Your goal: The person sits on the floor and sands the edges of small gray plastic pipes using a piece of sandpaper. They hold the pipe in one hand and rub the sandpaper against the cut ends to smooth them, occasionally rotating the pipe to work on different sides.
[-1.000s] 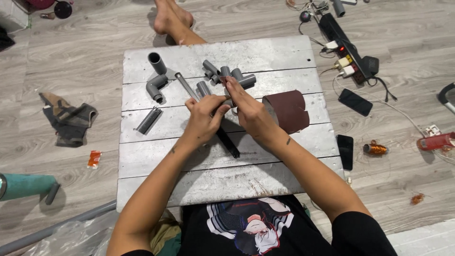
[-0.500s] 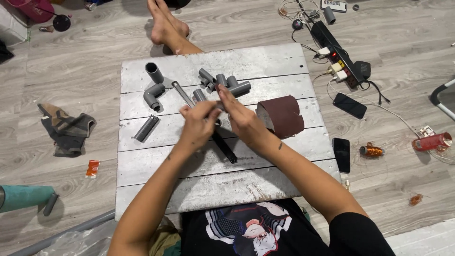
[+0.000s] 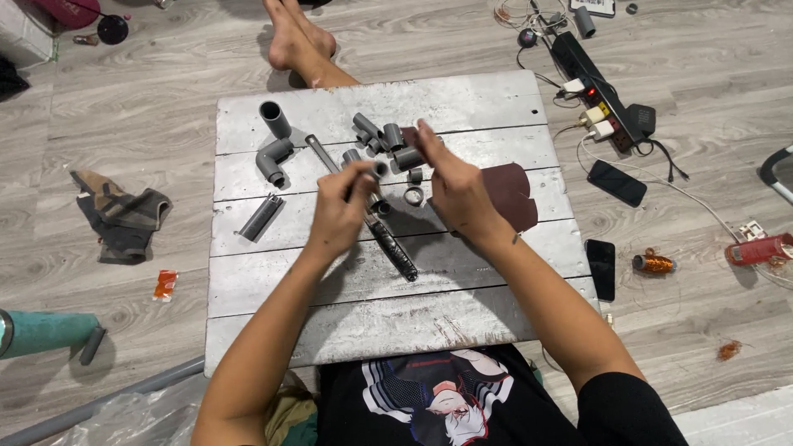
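Resting at the centre of the whitewashed plank counter, both hands work close together above a scatter of grey pipe parts. The left hand is clenched around a short grey pipe piece, whose open end shows just past the thumb and fingertips. The right hand is held with fingers extended upward; its fingertips meet a grey pipe fitting, though whether that grip is closed on the fitting or only touching it cannot be told.

Directly below and between the two hands lie a small grey ring and a black-handled tool, the tool running diagonally toward the near edge of the counter. A grey elbow fitting and an upright pipe stub sit well to the left of the left hand, with a flat grey pipe offcut nearer the counter's left edge. A sheet of brown sandpaper lies just beside the right wrist.
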